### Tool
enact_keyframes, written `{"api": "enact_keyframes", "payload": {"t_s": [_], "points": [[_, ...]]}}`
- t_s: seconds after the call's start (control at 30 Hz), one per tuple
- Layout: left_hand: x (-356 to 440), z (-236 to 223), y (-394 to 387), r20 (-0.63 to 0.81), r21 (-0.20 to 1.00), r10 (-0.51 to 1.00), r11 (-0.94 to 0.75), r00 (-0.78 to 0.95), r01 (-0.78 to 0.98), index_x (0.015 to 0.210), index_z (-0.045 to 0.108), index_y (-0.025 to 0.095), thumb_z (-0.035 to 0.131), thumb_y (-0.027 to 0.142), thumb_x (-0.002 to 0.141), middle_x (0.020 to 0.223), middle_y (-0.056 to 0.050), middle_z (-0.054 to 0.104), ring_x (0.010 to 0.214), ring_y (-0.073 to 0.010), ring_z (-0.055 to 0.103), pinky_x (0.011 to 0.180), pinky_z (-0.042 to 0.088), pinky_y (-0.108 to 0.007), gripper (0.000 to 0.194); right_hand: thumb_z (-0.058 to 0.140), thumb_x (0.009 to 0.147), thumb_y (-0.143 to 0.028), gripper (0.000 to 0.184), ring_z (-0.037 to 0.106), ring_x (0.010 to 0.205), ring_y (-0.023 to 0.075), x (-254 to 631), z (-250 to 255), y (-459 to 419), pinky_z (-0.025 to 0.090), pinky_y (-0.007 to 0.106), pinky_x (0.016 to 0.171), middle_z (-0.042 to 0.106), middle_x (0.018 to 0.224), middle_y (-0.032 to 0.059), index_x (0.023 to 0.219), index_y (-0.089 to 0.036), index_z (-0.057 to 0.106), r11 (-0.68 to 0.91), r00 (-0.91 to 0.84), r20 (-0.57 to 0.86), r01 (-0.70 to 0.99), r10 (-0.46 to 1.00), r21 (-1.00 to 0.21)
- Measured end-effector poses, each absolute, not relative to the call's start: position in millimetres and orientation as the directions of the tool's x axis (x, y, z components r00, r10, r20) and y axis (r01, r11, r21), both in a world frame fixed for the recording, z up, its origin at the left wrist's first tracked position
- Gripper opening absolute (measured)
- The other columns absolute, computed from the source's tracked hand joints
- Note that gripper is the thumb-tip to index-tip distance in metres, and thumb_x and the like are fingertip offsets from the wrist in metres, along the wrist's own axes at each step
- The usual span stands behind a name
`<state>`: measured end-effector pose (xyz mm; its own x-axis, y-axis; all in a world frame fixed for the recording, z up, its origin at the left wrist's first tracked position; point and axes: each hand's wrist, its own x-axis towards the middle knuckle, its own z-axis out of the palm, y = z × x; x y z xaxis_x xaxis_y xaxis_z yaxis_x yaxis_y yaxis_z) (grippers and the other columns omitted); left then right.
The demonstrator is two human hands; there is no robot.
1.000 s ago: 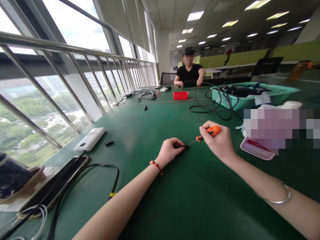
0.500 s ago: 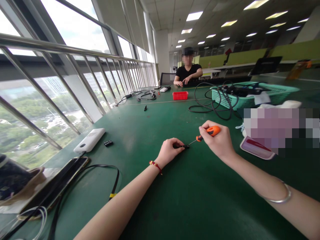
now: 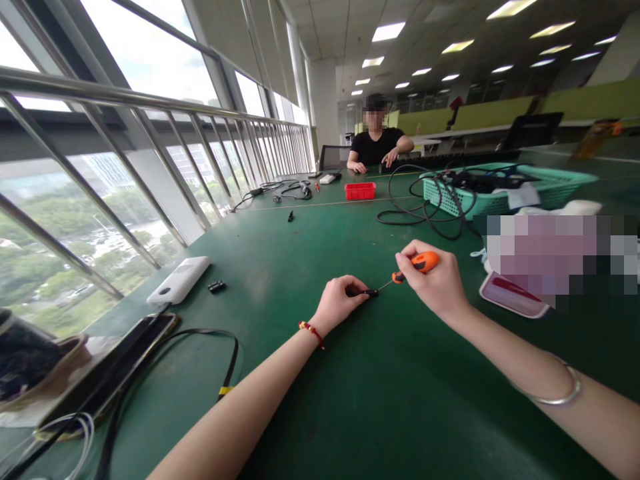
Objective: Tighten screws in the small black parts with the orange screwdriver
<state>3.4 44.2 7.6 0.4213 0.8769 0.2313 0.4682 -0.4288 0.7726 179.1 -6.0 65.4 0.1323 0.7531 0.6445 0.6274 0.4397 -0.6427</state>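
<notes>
Low over the green table [image 3: 320, 393], my left hand [image 3: 339, 300] pinches a small black part [image 3: 371, 293], most of it hidden by the fingers. What kind of part it is I cannot make out. My right hand [image 3: 437, 280] is closed around the orange and black handle of a screwdriver [image 3: 423, 262]. Its thin shaft slants down to the left, and the tip meets the right end of the black part or lies right beside it. Left of my hands, another small black piece [image 3: 217, 287] lies on the table.
A white power bank [image 3: 180, 280], a phone [image 3: 115, 373] and a black cable [image 3: 235, 353] lie at left. Farther back are a red tray [image 3: 360, 191] and a teal basket [image 3: 565, 180] with black cables. A pink-lidded box [image 3: 515, 297] is at right. A person [image 3: 377, 147] sits opposite.
My hands, the screwdriver and the black part stay nearly in place. Across the table, the other person's hand on the right side has shifted a little to the right.
</notes>
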Motion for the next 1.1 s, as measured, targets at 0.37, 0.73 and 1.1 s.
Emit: {"api": "enact_keyframes", "payload": {"t_s": [0.37, 0.73, 1.1], "points": [[3.4, 7.5, 44.0, 0.233, 0.782, 0.876, -0.426, 0.422, 0.454, 0.078, 0.066, 0.013, 0.062, 0.018, 0.070, 0.078, -0.005, 0.068, 0.071, -0.0144, 0.061, 0.067, 0.049, -0.024, 0.010, 0.060, 0.068, -0.030, 0.034, 0.050, 0.055, 0.0123, 181.7, 68.9, -4.1, 0.039, 0.024, 0.054, 0.053, 0.069, -0.0029, 0.097, -0.021, 0.047, 0.443, 0.081, 0.622, 0.631, 0.779, -0.637], [3.5, 6.0, 44.5, 0.237, 0.769, 0.880, -0.429, 0.412, 0.473, 0.078, 0.066, 0.014, 0.063, 0.018, 0.070, 0.079, -0.004, 0.068, 0.071, -0.0143, 0.061, 0.068, 0.049, -0.024, 0.010, 0.047, 0.083, -0.029, 0.008, 0.049, 0.050, 0.0109, 177.2, 63.1, 0.2, 0.037, 0.024, 0.050, 0.049, 0.060, -0.0036, 0.086, -0.021, 0.047, 0.489, 0.017, 0.594, 0.549, 0.804, -0.678], [3.1, 2.0, 47.4, 0.241, 0.771, 0.878, -0.432, 0.415, 0.467, 0.079, 0.066, 0.014, 0.063, 0.021, 0.071, 0.081, -0.005, 0.068, 0.073, -0.0150, 0.061, 0.071, 0.050, -0.025, 0.011, 0.054, 0.075, -0.012, 0.011, 0.044, 0.053, 0.0095, 187.9, 78.4, -8.3, 0.038, 0.023, 0.054, 0.046, 0.063, -0.0040, 0.081, -0.022, 0.052, 0.712, -0.058, 0.889, 0.623, 0.454, -0.323]]}}
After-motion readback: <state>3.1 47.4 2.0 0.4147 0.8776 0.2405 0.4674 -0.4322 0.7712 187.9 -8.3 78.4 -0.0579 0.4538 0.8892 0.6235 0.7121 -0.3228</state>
